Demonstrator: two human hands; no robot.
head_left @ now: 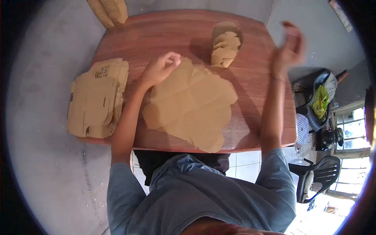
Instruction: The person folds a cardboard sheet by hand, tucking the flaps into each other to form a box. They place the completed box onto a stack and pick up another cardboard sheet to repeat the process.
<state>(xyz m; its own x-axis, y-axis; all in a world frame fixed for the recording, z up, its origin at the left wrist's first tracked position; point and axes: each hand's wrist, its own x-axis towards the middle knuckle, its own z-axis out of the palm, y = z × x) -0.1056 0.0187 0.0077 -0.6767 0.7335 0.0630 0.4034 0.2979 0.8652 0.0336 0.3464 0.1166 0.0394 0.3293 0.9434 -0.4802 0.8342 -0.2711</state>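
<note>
A flat, unfolded cardboard box blank (192,103) with rounded flaps and crease lines lies across the middle of the wooden table. My left hand (161,69) is over its upper left edge, fingers curled in, with nothing visible in them. My right hand (288,51) is raised near the table's right edge, apart from the cardboard; motion smears its fingers. Between the hands, toward the far side, an open-topped cardboard carton (226,47) stands with folded cardboard pieces inside. Left of my left forearm lies a stack of flat cardboard blanks (96,100), the top one with dark print.
The reddish-brown table (164,29) has a curved far edge. Beyond its far left corner sits another cardboard piece (108,11). To the right are a dark plastic chair (323,176), a yellow-green bag (320,102) on another seat, and barred windows.
</note>
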